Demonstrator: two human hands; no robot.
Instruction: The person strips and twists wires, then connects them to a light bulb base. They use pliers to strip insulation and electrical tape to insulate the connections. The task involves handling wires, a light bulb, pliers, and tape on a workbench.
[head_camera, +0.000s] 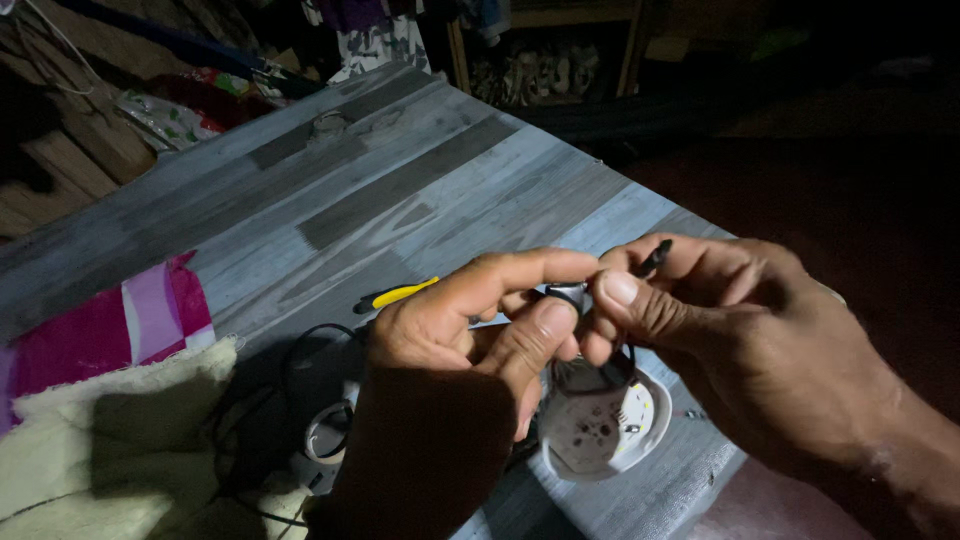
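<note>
pinching small black part (572, 295) w/ both l hand (450, 330) & r hand (720, 320) fingertips | above round led board (600, 425) nr table edge (700, 490)

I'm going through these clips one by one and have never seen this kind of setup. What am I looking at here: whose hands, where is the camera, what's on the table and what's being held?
There is no machine: a person works with two bare hands, filmed by one camera worn on their head and looking down. The left hand and the right hand meet over a grey wood-patterned table in dim light. Between their fingers they pinch a small dark part, and a thin black piece sticks up from the right hand. Below hangs a round white disc with small yellow squares, probably a lamp board. On the table lie a tool with yellow and black handles, black wires, a roll of tape, and pink and cream cloth.
</note>
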